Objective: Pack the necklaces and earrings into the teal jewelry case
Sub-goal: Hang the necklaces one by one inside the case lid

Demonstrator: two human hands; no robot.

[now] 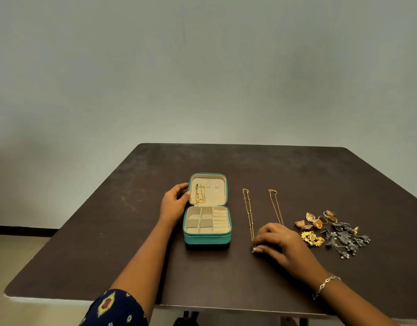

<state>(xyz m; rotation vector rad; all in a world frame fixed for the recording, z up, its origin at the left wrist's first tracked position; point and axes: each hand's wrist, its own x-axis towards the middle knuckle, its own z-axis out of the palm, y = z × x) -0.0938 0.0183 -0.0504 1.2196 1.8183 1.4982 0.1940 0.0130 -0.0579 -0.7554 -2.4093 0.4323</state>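
The teal jewelry case (pixel 207 238) lies open on the dark table, its beige lid flat at the back with one gold necklace (pixel 199 194) hung inside. My left hand (pixel 174 202) rests against the lid's left edge, thumb on the rim. Two gold necklaces lie stretched out to the right of the case: a beaded one (pixel 248 212) and a thinner one (pixel 275 207). My right hand (pixel 276 242) pinches the near end of the beaded necklace on the table. A heap of gold earrings (pixel 316 223) and dark silver earrings (pixel 346 240) lies further right.
The dark brown table (pixel 226 278) has its near edge close to my body and its left edge angled away. A plain grey wall stands behind. The case's lower tray has several small compartments and ring rolls with nothing in them.
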